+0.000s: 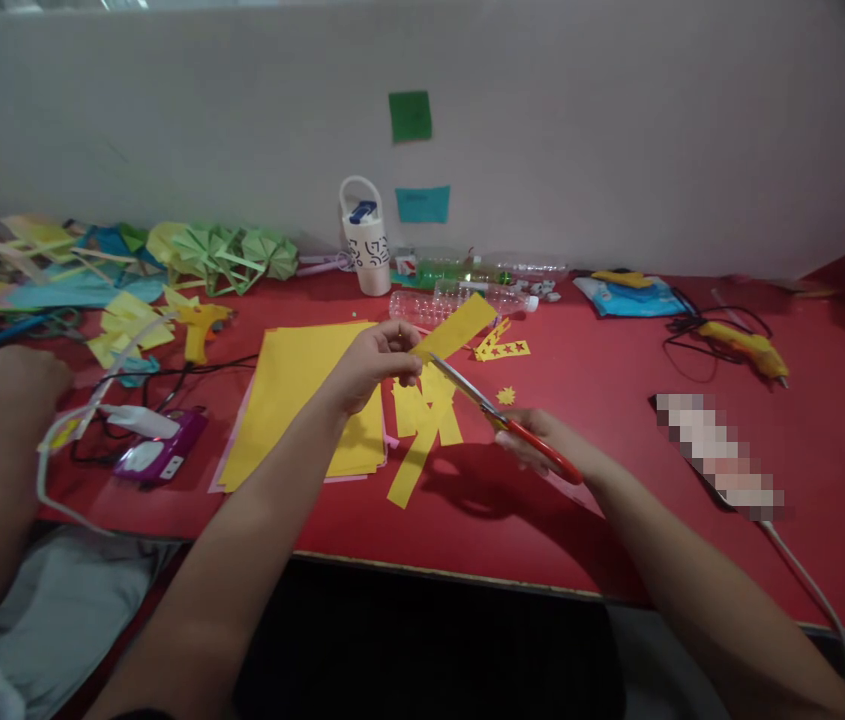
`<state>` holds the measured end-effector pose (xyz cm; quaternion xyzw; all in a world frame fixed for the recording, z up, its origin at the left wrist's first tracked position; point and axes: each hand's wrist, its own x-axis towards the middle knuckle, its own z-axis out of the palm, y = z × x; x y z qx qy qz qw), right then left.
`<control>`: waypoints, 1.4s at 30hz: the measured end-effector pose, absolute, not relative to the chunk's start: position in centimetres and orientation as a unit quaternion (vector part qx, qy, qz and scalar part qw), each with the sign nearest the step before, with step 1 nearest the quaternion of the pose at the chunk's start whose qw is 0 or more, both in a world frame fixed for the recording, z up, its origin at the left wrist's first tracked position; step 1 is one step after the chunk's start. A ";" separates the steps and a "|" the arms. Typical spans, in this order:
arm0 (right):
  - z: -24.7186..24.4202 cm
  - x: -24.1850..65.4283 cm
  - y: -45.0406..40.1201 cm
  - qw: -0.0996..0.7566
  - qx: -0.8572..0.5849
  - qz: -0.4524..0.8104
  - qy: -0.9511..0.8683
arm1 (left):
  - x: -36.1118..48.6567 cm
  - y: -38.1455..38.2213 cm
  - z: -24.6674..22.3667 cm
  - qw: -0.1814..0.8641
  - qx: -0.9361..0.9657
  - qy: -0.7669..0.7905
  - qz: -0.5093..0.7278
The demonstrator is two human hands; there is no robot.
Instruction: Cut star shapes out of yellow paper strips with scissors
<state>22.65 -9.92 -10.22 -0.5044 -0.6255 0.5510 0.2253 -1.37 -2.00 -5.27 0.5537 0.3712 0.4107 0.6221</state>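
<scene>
My left hand (381, 362) pinches one end of a yellow paper strip (461, 326) above the table, and the strip slants up to the right. Red-handled scissors (501, 418) are in my right hand (538, 440); their blade tips point at the strip close to my left fingertips. Whether the blades touch the paper I cannot tell. Beneath my hands lie several cut yellow strips (413, 468). Left of them is a stack of yellow sheets (294, 375) with pink paper under it. A small yellow star-shaped piece (506, 396) and strips with punched stars (508, 349) lie beyond the scissors.
A purple power socket (163, 450) and a yellow glue gun (201, 330) lie left. Another person's hand (21, 385) is at far left. A tumbler (367, 245) and plastic bottles (459, 290) line the wall. At right are another glue gun (744, 348) and a phone-like device (718, 455).
</scene>
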 end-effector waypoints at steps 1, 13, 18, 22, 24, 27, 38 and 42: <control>-10.3 22.7 -9.9 0.232 -0.505 0.552 -0.621 | -1.3 -2.0 -5.2 0.622 0.549 0.373 0.416; -11.2 22.2 -10.4 0.275 -0.490 0.564 -0.605 | 1.6 -2.7 -5.9 0.631 0.448 0.356 0.524; -11.7 22.4 -10.3 0.271 -0.501 0.565 -0.597 | 2.1 -2.6 -6.2 0.596 0.467 0.357 0.547; -11.9 22.5 -10.4 0.265 -0.498 0.573 -0.595 | 2.1 -2.7 -6.7 0.583 0.463 0.364 0.559; -11.8 22.5 -10.5 0.262 -0.496 0.576 -0.595 | 2.0 -2.7 -6.9 0.585 0.461 0.367 0.557; -11.7 22.5 -10.6 0.261 -0.496 0.577 -0.594 | 1.8 -2.8 -7.1 0.590 0.463 0.361 0.553; -11.8 22.5 -10.4 0.224 -0.515 0.583 -0.587 | 1.3 -3.0 -7.8 0.568 0.487 0.360 0.557; -11.8 22.6 -10.5 0.219 -0.511 0.588 -0.587 | 1.1 -3.0 -7.7 0.533 0.518 0.360 0.564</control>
